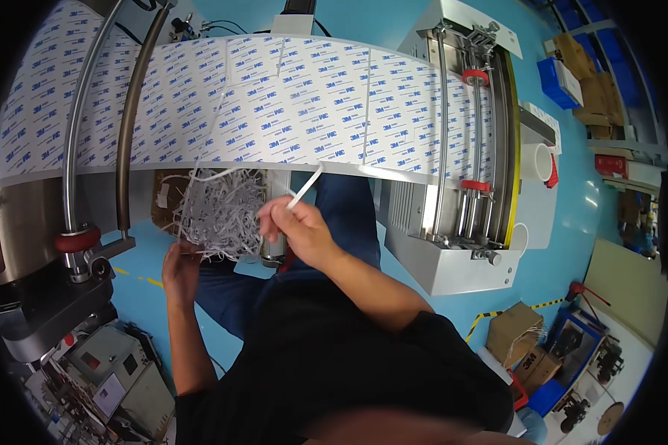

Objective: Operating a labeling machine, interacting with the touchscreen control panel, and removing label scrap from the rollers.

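A broad white sheet (304, 111) with rows of blue print stretches across in front of me. My right hand (300, 230) is closed on a thin white strip (304, 188), whose upper end reaches the sheet's near edge. Below that edge, a heap of shredded white strips (226, 211) lies between my hands. My left hand (179, 273) is at the heap's lower left, its fingers drawn together. Whatever they may pinch is too small or hidden to make out. Another pale strip (219, 176) curls along the top of the heap.
Metal rods with a red roller ring (78, 239) stand at the left. On the right is a grey machine (456, 259) with rods and red rings, the sheet running into it. A cardboard box (516, 332) and blue bins (571, 326) sit on the floor at the lower right.
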`<state>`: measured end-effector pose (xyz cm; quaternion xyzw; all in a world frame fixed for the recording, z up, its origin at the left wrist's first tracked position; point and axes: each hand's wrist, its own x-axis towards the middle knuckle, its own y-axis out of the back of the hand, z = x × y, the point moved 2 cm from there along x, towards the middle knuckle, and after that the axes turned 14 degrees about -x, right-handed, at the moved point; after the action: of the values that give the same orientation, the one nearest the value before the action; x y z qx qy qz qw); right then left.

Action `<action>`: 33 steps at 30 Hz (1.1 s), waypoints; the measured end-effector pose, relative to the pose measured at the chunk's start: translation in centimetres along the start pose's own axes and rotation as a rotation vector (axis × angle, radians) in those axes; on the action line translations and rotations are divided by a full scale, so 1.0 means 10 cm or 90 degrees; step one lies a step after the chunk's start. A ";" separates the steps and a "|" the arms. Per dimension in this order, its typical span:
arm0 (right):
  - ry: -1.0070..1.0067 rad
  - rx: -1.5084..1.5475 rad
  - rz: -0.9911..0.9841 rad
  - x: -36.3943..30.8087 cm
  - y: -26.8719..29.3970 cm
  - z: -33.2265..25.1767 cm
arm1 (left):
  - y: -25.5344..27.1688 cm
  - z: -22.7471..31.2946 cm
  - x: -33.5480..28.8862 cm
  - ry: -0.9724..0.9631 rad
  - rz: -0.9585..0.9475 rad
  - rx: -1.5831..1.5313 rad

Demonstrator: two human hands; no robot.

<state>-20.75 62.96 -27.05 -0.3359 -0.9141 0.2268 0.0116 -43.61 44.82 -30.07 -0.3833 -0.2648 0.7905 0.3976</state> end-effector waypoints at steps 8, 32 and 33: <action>-0.076 -0.097 -0.011 -0.32 0.08 0.11 | -0.26 0.08 -0.07 -0.121 0.263 0.188; -0.027 -0.259 0.007 -0.24 0.16 0.03 | -2.22 0.20 0.69 -0.132 0.108 0.688; -0.032 -0.258 0.005 -0.22 0.13 0.00 | -2.18 0.22 0.62 -0.183 0.131 0.749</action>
<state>-18.31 62.47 -27.31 -0.3293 -0.9397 0.0467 -0.0795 -38.58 61.53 -15.50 -0.0127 0.2036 0.8823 0.4242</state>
